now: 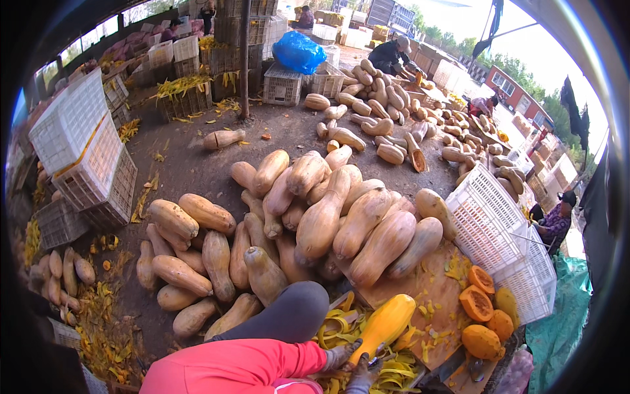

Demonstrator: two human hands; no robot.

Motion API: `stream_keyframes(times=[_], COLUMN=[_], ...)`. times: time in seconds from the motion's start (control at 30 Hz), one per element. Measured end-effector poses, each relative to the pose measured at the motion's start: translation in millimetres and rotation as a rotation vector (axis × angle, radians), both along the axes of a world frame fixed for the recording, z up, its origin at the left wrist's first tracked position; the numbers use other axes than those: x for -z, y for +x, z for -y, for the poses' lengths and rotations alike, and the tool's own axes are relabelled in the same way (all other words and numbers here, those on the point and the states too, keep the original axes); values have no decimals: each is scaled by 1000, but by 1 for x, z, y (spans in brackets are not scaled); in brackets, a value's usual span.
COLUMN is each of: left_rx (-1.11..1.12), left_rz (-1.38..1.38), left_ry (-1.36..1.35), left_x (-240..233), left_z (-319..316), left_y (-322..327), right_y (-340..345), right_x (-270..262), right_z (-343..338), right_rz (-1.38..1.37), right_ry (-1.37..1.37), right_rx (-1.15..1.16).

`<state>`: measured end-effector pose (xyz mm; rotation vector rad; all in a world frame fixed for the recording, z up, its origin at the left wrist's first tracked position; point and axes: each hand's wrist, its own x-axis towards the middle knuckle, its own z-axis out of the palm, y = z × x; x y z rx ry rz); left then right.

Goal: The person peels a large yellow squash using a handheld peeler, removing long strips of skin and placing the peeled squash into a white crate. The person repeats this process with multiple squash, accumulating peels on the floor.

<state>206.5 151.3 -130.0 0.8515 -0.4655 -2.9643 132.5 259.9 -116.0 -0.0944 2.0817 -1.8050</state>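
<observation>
A peeled, bright orange-yellow squash (386,320) slants over a heap of peel strips (393,372) at the lower middle. My left hand (342,355), in a dark grey glove below a pink sleeve, grips its near end. Close beside it, my gloved right hand (364,372) is at the same end of the squash. A small shiny tool (380,348) shows at its fingers, mostly hidden. The squash's far end lies by a wooden board (423,300) strewn with peel scraps. Cut and peeled squash pieces (477,303) rest at the board's right side.
Unpeeled squashes (315,216) form a large pile before my knee. White plastic crates (487,216) lean at the right; stacked crates (93,152) stand left. A metal blade (445,365) lies near the board's lower edge. Another person (393,56) works behind a farther squash pile.
</observation>
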Motion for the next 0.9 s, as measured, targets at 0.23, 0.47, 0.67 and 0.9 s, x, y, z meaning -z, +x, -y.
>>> stream_keyframes(times=[0.23,0.47,0.67,0.9], left_rx=[12,147,-3,32], left_rz=[49,-195,-148,-154], left_ry=[69,352,444,360], left_x=[-38,-73,-72,-60], left_z=[2,25,8,4], left_y=[0,15,8,0], right_y=[6,20,-11,-117], right_x=[-24,-59,-90,-167], right_z=[5,8,6,79], right_rz=[121,75,-32,-378], right_ry=[31,-128,217,944], right_rx=[53,-62,-83,-445])
